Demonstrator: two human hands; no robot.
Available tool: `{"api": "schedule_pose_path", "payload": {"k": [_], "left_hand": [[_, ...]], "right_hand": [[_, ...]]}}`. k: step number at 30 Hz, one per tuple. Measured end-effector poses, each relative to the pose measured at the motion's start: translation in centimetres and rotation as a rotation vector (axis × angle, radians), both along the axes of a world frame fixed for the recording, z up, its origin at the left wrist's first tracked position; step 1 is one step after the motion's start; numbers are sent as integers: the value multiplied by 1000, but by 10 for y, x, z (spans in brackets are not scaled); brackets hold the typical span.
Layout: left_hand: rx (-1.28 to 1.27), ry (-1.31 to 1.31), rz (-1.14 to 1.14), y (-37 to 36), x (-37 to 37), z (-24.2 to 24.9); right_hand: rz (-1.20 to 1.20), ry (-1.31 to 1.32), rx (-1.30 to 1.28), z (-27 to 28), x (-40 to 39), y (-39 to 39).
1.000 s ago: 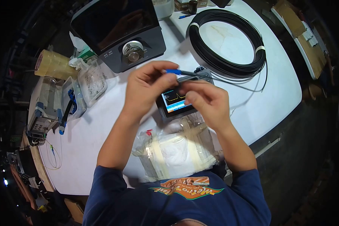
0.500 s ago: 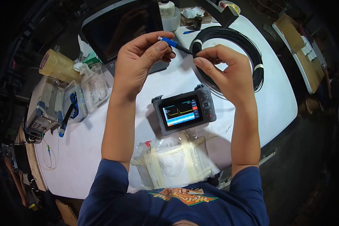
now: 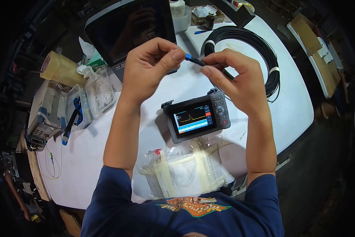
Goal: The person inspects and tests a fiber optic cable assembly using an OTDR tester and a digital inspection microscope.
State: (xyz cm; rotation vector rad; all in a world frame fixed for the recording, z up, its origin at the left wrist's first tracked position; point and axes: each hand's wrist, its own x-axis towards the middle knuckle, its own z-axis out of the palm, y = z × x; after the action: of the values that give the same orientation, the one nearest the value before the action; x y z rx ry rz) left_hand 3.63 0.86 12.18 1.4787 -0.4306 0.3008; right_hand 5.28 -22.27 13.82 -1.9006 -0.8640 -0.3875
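Between my hands is a blue connector [image 3: 188, 57] with a black boot and cable end. My left hand [image 3: 154, 67] pinches the connector's front, and its tip is hidden by the thumb and fingers. The black boot [image 3: 198, 62] is pinched between thumb and forefinger of my right hand [image 3: 234, 77]. Behind the right hand lies a coil of black cable [image 3: 270, 51] tied with white bands. Below both hands a handheld tester [image 3: 199, 115] shows a yellow trace with a peak on its lit screen.
A dark monitor [image 3: 126, 31] stands behind my left hand. Tape rolls [image 3: 59, 69], a bin of blue connectors [image 3: 78, 112] and a bench instrument [image 3: 47, 122] are at left. A taped plastic pad [image 3: 183, 170] lies near my body. A small dark bottle [image 3: 210, 20] stands at the back.
My left hand has moved slightly right, and its thumb and fingers now cover the connector's white tip, which showed before. The view has shifted a little.
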Motion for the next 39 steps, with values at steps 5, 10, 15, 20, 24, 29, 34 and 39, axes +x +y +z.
{"api": "schedule_pose_path", "payload": {"k": [5, 10, 15, 20, 24, 29, 34, 39], "left_hand": [[103, -59, -3, -3, -4, 2], [164, -97, 51, -7, -10, 6], [253, -144, -4, -10, -11, 3], [211, -147, -59, -9, -9, 3], [230, -155, -55, -1, -9, 6], [150, -137, -15, -12, -10, 2], [257, -185, -54, -5, -10, 7], [221, -222, -88, 2, -8, 7]], "right_hand": [[33, -70, -11, 5, -7, 6], [34, -93, -19, 6, -8, 5], [23, -116, -29, 8, -15, 9], [10, -85, -20, 9, -15, 8], [20, -74, -35, 11, -15, 4], [6, -84, -45, 12, -15, 3], [9, -78, -53, 13, -17, 3], [22, -95, -55, 16, -17, 3]]}}
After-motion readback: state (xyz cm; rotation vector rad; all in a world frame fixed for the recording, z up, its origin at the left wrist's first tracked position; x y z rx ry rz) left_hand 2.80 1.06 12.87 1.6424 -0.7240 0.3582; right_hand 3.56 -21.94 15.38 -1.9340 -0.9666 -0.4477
